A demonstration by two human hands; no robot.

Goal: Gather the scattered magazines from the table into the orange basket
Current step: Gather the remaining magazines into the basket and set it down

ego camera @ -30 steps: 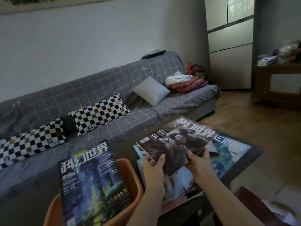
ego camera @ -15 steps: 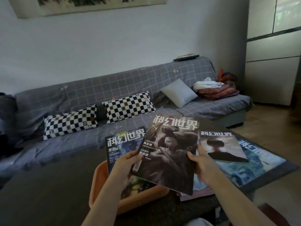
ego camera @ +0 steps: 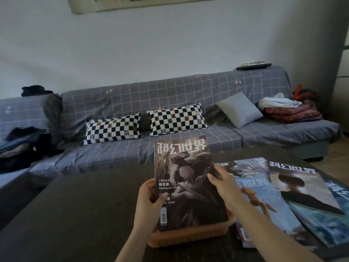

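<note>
Dark table [ego camera: 75, 214]: left hand [ego camera: 149, 199], right hand [ego camera: 224, 188] grip magazine [ego camera: 187, 178] edges over orange basket [ego camera: 188, 236].

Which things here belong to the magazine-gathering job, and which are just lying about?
Job:
- dark magazine, held by left hand and right hand
- orange basket
- magazines on the table

Lying about:
- checkered pillows
- grey cushion
- folded blankets
- dark clothes

Held magazine [ego camera: 186, 178] hides most of basket [ego camera: 188, 235]
</note>
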